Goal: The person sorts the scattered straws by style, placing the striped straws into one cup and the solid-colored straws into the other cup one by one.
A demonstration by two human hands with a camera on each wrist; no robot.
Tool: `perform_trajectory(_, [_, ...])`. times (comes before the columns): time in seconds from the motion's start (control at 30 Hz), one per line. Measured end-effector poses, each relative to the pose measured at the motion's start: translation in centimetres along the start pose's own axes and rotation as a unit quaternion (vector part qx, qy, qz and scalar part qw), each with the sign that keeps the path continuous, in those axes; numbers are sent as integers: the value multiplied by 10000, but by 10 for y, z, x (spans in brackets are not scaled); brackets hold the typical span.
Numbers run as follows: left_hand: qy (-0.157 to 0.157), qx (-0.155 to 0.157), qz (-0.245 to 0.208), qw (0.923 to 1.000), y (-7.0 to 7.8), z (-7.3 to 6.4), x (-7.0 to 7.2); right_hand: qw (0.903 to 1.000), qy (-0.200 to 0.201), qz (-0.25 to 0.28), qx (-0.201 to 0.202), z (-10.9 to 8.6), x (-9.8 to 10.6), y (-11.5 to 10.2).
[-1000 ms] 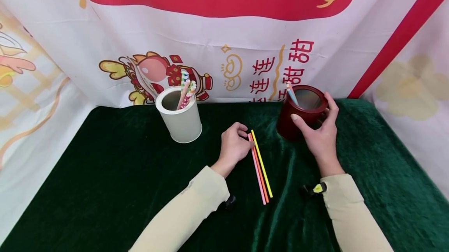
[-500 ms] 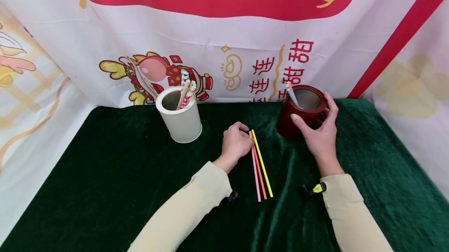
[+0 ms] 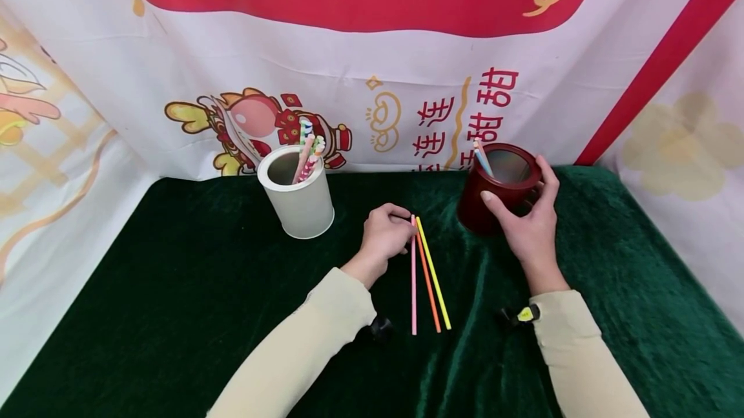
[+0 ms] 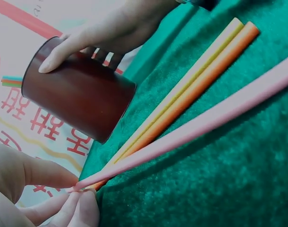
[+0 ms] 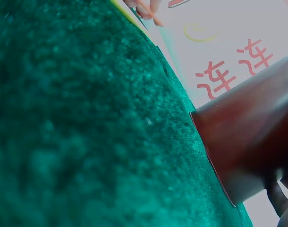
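My left hand [image 3: 383,234] pinches the far end of a pink straw [image 3: 414,295] between thumb and fingers. In the left wrist view, the rest of that pink straw [image 4: 205,116] slants away across the cloth. An orange straw [image 3: 431,285] and a yellow straw [image 3: 437,276] lie close together to its right. My right hand [image 3: 531,230] grips a dark red cup [image 3: 479,205] around its right side, thumb on the front. The cup stands upright, and a few thin straws [image 3: 482,158] lean out over its left rim. The right wrist view shows mostly the cup's side [image 5: 248,137].
A white cup [image 3: 305,211] with several patterned straws [image 3: 308,159] stands at the back left. Dark green velvet cloth [image 3: 192,302] covers the table. A printed white and red curtain [image 3: 360,56] hangs directly behind the cups.
The pink straw has swung left at its near end, apart from the orange one, held by my left hand. The orange straw has shifted slightly. The right hand stays on the cup.
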State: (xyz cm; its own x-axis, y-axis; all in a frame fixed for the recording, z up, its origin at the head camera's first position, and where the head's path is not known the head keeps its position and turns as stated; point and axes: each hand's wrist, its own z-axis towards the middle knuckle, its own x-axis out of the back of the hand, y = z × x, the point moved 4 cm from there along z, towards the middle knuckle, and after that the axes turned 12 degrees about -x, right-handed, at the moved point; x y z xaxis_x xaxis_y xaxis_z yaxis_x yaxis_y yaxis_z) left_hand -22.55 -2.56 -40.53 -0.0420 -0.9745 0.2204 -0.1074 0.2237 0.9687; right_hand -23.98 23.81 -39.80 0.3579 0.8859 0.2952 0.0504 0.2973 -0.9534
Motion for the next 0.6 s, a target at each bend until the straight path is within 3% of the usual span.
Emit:
perform_trajectory(0.23, [38,110,-182,9998,0,0,5,10000,11,-47,54,-1,1,-1])
perform_trajectory(0.6, [105,356,-1139,9928,4,1,19,10000,9,-28,8,0,0,1])
